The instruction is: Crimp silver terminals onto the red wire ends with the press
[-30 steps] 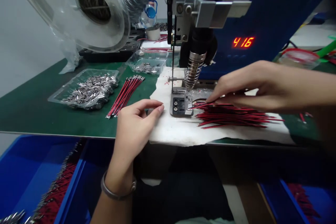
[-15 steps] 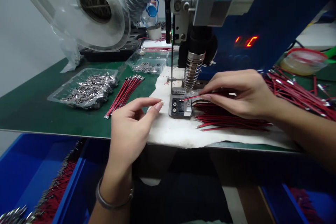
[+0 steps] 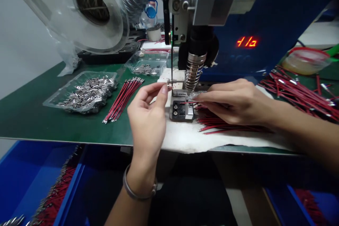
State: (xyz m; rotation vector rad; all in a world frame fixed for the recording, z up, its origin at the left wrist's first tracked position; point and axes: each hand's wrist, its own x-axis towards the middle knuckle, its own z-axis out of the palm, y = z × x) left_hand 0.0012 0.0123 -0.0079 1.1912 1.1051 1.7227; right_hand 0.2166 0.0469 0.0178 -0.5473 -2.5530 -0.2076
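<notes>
My right hand [image 3: 235,100] pinches a red wire [image 3: 187,103], just right of the tiny indistinct piece [image 3: 170,87] pinched in my left hand [image 3: 149,118].

Plain grey wall [image 3: 23,24], far left, smooth, softly shaded. Green tabletop [image 3: 26,116], wide, matte, running left to right; thin pale edge [image 3: 53,141] along near side. White surface [image 3: 315,35] at far right; whether joined to tabletop, cannot tell. Below table level: 1 left blue bin [image 3: 21,173], 1 right blue bin [image 3: 327,201], brown panel [image 3: 256,204] beside latter. Light cool, dim; space under table dark, floor hard to make out.
</notes>
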